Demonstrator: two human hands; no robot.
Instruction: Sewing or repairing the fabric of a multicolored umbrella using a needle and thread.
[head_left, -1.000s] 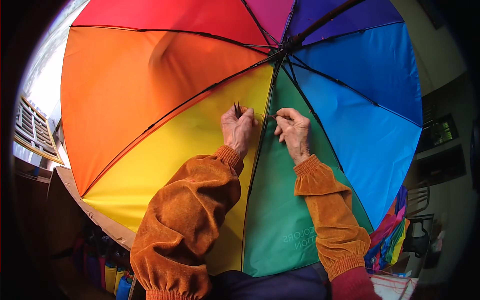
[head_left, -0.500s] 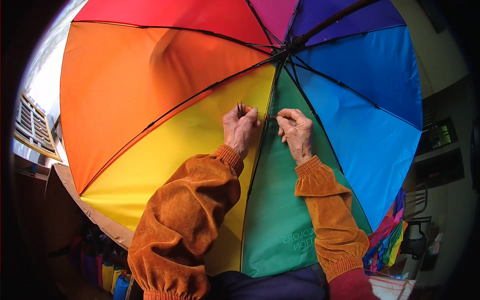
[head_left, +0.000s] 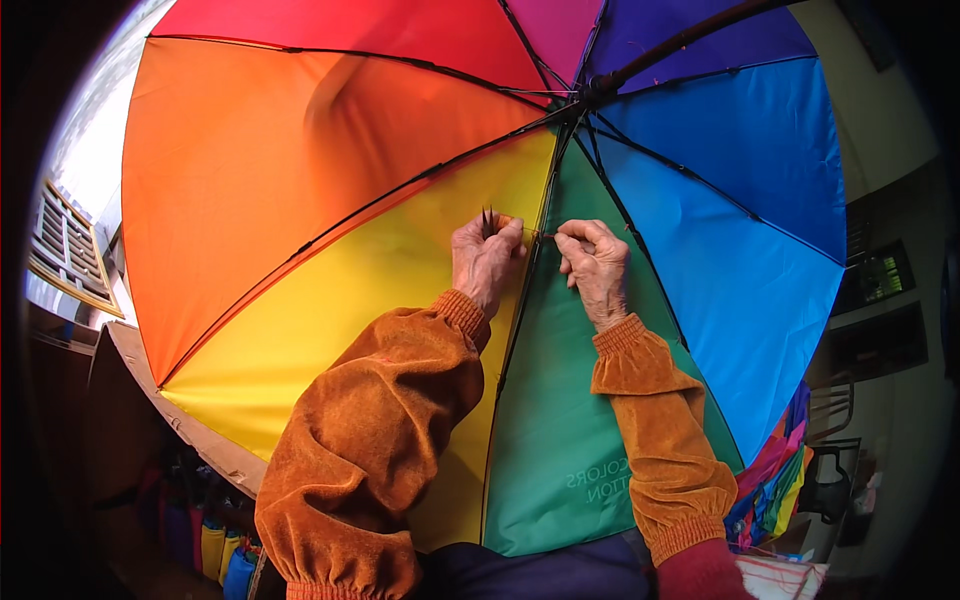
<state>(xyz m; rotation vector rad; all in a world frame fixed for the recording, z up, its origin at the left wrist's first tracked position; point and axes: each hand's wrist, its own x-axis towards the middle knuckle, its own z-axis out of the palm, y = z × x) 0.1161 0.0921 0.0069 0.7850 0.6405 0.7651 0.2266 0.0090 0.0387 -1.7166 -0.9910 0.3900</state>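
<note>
Fingers, left: thumb and forefinger pressed together; the left hand (head_left: 484, 262) is curled around a dark pointed tool (head_left: 488, 222), tips upward, most of it hidden.

Fingers, right: thumb and forefinger pinched on a thin strand (head_left: 545, 236); the right hand (head_left: 598, 268) has its other fingers folded under. Strand runs between the two hands, across the rib; its ends cannot be made out.

Rib (head_left: 517, 325): black, slender, between the hands, along the seam of the yellow panel (head_left: 380, 310) and the green panel (head_left: 560, 400).

Umbrella (head_left: 230, 190): one, open, inner side toward the person, filling the middle of the view; further panels in orange, red, magenta, purple and blues. Dark shaft (head_left: 690, 38) slants to the upper right from the hub (head_left: 597, 92).

Sleeves (head_left: 375, 430): rust-brown, gathered at the wrists.

Surroundings: cardboard (head_left: 190, 430), lower left, beside the canopy edge; multicoloured cloth (head_left: 775, 480), lower right; slatted frame (head_left: 70, 255), far left.
</note>
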